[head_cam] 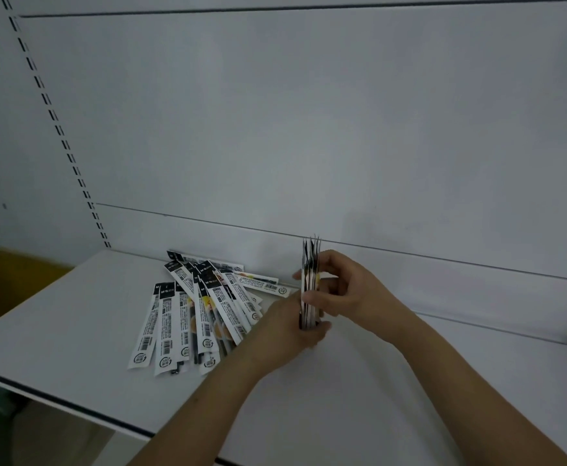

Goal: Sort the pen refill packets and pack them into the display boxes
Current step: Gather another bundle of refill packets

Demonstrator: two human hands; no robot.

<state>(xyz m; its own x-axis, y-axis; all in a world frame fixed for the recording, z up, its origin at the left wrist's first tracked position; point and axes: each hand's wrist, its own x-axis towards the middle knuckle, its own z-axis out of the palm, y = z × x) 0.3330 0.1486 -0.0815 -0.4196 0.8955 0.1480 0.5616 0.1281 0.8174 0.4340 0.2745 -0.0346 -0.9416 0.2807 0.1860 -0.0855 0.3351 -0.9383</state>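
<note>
While squaring upright bundle of refill packets (pixel 310 284) on shelf (pixel 73 317), left hand (pixel 295 326) gripping base, right hand (pixel 346 290) pinching middle, likely aligning edges; loose pile (pixel 201 311) lying just left; display boxes unseen.

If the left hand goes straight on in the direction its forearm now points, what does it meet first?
The left hand already grips the lower end of the upright bundle of refill packets, so that comes first. Past it, the line seems to run over bare white shelf to the back panel, though depth is unclear.
</note>
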